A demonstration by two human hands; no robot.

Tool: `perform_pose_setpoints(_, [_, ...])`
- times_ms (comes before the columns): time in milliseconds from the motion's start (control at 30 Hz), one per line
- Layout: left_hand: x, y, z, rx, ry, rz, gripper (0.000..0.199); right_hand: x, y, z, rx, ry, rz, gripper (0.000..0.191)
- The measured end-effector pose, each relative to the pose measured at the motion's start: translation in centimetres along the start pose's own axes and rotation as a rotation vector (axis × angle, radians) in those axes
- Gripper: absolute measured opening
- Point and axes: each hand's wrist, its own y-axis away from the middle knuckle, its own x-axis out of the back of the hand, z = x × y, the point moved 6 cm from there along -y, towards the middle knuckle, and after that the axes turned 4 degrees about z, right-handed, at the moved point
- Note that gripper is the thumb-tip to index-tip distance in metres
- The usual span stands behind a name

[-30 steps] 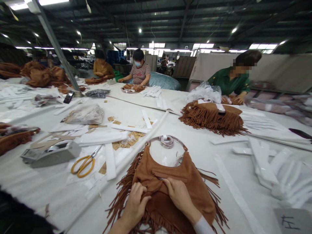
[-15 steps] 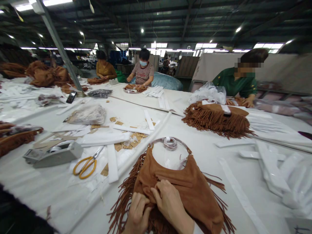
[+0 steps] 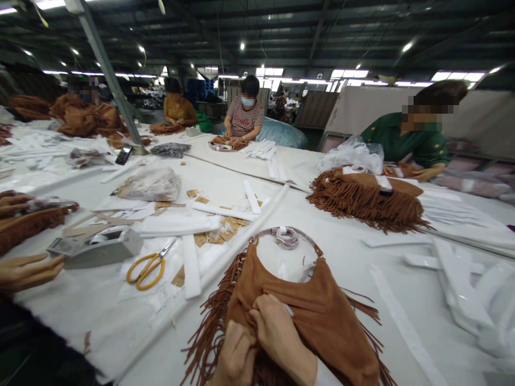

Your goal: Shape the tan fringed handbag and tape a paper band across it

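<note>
A brown suede shoulder bag (image 3: 322, 327) with long fringe lies on the white table before me, its curved handle pointing away. My left hand (image 3: 235, 351) is closed on the bag's lower left part, pinching the suede. Beside it, my right hand (image 3: 279, 329) is bent with fingers closed at the slit pocket on the bag's front. A small white bit shows by its fingers. A wrapped coil (image 3: 286, 237) hangs within the handle's arc. Both hands hide part of the bag's lower left.
Scissors with yellow handles (image 3: 147, 269) and a grey tape dispenser (image 3: 102, 247) lie left. A co-worker's hand (image 3: 30, 271) is near the dispenser. Fringed bags (image 3: 366, 201) are piled ahead right, and white foam strips (image 3: 458, 284) lie at right.
A neighbour's hands have come into view at the left edge. My hands stay on the bag, and a white bit now shows beside my right fingers. The view has shifted slightly.
</note>
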Motion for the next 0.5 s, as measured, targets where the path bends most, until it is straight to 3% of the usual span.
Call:
perform_pose_setpoints(133, [0.2, -0.4, -0.2, -0.065, 0.015, -0.055, 0.02, -1.2, -1.3, 1.5, -0.109, -0.112, -0.002, 0.02])
perform_pose_setpoints(233, [0.2, -0.4, -1.3, 0.057, 0.04, -0.096, 0.012, 0.1, -1.6, 2.2, -0.119, -0.142, 0.01, 0.029])
perform_pose_setpoints(300, [0.3, -0.2, -2.2, 0.163, 0.049, -0.071, 0.006, 2.1, -0.8, 2.5, -0.084, -0.167, 0.045, 0.032])
perform_pose_setpoints(367, [0.6, 0.2, -2.6, 0.211, 0.063, -0.032, 0.003, 4.1, 1.0, 2.7, 0.006, -0.16, 0.075, 0.019])
perform_pose_setpoints(400, [0.7, 0.4, -2.6, 0.214, 0.07, -0.023, 0.003, 4.7, 2.0, 2.7, 0.056, -0.135, 0.07, 0.026])
perform_pose_setpoints(467, [1.0, 0.4, -2.5, 0.199, 0.071, -0.022, 0.003, 4.8, 3.9, 3.2, 0.093, -0.048, 0.033, 0.038])
perform_pose_setpoints(500, [1.1, 0.3, -2.2, 0.178, 0.061, -0.028, 0.004, 4.5, 4.5, 3.7, 0.071, -0.01, 0.017, 0.03])
